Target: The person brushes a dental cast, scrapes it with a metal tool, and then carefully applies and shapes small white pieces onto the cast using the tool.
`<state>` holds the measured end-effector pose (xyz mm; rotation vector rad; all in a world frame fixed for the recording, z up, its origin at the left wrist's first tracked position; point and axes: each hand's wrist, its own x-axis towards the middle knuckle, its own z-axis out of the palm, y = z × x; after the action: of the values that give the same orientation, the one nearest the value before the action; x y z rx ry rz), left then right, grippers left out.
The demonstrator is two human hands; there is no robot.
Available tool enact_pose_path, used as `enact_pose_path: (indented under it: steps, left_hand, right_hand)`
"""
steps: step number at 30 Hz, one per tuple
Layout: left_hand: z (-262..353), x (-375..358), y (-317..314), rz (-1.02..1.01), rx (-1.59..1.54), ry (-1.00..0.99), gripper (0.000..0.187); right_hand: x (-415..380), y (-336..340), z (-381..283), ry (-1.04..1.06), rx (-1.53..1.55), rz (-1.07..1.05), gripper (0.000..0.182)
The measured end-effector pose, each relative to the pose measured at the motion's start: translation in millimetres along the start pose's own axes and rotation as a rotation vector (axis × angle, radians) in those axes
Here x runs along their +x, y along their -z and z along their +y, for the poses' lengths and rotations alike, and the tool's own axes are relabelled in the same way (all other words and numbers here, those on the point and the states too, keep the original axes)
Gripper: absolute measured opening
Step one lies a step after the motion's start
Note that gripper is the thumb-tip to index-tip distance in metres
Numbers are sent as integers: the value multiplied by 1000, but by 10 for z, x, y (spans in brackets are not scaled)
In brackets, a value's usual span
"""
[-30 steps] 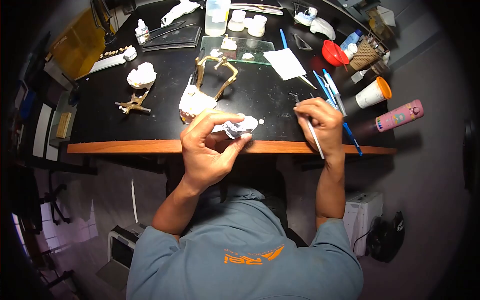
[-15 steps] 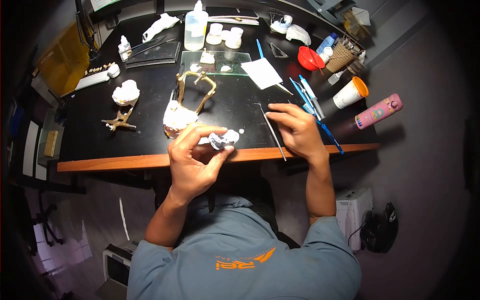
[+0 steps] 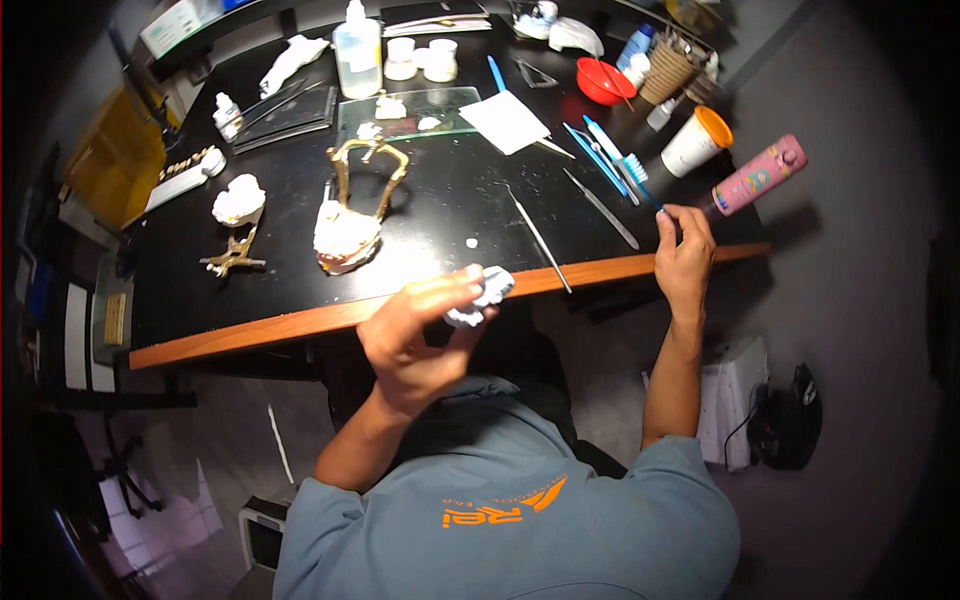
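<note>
In front of the table edge, my left hand (image 3: 415,335) is closed on a white plaster dental model (image 3: 493,288), its fingers hiding part of it. My right hand (image 3: 686,250) pinches the handle end of a blue toothbrush (image 3: 634,170) at the table's right side; the bristled head points away from me. Tweezers (image 3: 603,208) lie just left of that hand. A thin metal dental probe (image 3: 538,238) rests between my two hands, its end over the wooden edge. One small white piece (image 3: 471,243) sits on the table beyond my left hand.
A brass articulator (image 3: 398,180) with a plaster model (image 3: 345,240) stands left of centre. Farther left is another plaster model (image 3: 239,200) on a brass frame. A glass plate (image 3: 460,103), clear bottle (image 3: 358,60), red bowl (image 3: 604,82), orange-rimmed cup (image 3: 697,143) and pink bottle (image 3: 760,175) stand farther back and right.
My right hand has moved right from beside the probe and taken hold of the toothbrush handle. My left hand has turned the plaster model and shifted slightly right. The camera view has tilted.
</note>
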<state>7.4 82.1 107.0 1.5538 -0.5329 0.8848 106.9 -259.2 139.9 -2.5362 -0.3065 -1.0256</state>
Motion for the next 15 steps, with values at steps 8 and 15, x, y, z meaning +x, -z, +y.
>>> enact_pose_path:
  steps: [8,15]
  left_hand:
    - [26,-384,-803,-433,-238,100,36]
    - [-515,-948,-1502,-586,-279,668,28]
  right_hand:
    - [-602,698,-63,-213,466,-249,16]
    - [-1582,659,233,-543,417,-404,24]
